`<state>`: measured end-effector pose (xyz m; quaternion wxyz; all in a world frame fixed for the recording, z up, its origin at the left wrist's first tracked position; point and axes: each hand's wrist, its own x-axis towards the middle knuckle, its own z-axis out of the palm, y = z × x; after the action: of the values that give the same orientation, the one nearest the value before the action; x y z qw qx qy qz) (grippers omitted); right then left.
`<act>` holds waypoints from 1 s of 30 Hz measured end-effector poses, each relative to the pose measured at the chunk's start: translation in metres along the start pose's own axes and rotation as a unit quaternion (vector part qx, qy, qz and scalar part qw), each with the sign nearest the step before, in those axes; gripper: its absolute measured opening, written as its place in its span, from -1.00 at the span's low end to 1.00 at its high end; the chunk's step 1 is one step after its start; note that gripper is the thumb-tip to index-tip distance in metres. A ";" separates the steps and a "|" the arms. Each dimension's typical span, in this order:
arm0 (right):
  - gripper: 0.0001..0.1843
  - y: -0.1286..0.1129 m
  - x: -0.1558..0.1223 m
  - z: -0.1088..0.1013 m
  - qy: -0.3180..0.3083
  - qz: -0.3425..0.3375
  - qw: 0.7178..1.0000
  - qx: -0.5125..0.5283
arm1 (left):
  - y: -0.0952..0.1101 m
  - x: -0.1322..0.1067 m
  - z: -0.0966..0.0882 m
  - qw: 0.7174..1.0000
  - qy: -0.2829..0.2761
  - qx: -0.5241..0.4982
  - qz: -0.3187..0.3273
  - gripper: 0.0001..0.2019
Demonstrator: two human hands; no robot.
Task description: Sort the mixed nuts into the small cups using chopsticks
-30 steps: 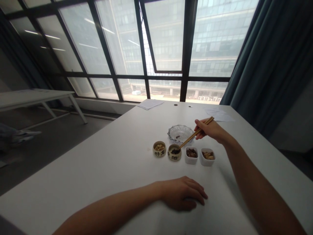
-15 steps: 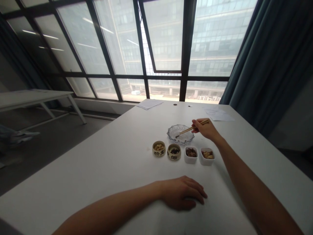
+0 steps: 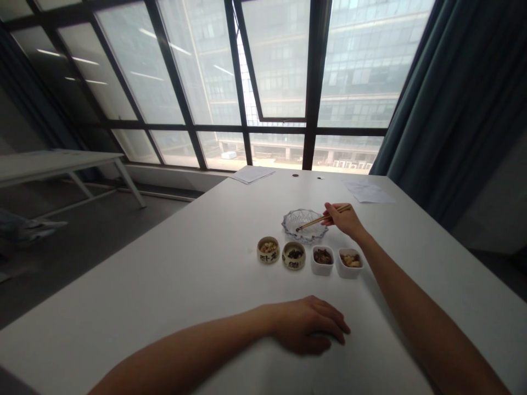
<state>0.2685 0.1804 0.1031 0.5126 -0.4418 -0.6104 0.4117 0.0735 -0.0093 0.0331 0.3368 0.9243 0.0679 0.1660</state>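
My right hand is closed on a pair of wooden chopsticks. Their tips reach down into a clear glass bowl with a scalloped rim, at a small dark piece lying in it. In front of the bowl stand two round pale pots with dark lettering: the left pot holds light brown bits, the right pot dark bits. Beside them are a white square cup of dark brown pieces and another white cup of yellowish-brown pieces. Palm down on the table, my left hand lies with fingers stretched out, holding nothing.
The white table runs toward the window wall. Paper sheets lie at its far left edge, with more paper at the far right. A second white table stands to the left. A blue curtain hangs on the right.
My right hand has dropped slightly, and the chopstick tips have moved down and left onto the dark piece in the glass bowl. My left hand has stayed in place.
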 end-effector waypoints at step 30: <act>-0.63 -0.095 -0.039 -0.039 -0.137 0.071 0.988 -0.033 | 0.001 -0.001 0.000 1.000 0.004 0.013 0.005 -0.67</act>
<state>0.2993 0.1190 0.1889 0.3791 -0.4401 -0.6554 0.4828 0.0723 -0.0100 0.0336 0.3236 0.9283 0.0663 0.1707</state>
